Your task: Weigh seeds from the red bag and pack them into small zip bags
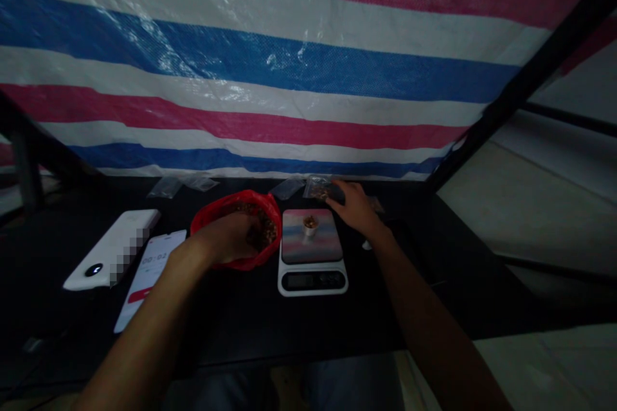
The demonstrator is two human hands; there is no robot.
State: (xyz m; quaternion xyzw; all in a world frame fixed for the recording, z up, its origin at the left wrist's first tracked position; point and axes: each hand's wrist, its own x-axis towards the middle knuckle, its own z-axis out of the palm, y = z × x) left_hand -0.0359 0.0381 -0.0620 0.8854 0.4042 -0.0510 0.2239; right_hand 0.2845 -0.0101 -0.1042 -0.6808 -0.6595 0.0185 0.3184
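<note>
My left hand (234,234) reaches into a red plastic bag (273,205) that stands open and holds many small brown pieces. Its fingertips are hidden among the pieces, so their grip does not show. At the back, my right hand (355,205) touches the right edge of a small clear zip bag (317,190) with brown pieces inside; thumb and forefinger are apart. Between the hands sits a white kitchen scale (284,275) with a shiny metal plate. On the plate stands a small white cup (310,230) heaped with the same brown pieces.
Flat clear bags (166,187) lie along the back edge, one more bag (288,188) behind the scale. A phone showing a timer (153,263) and a white device (116,247) lie at left. A striped plastic sheet (270,58) hangs behind the black table (308,327).
</note>
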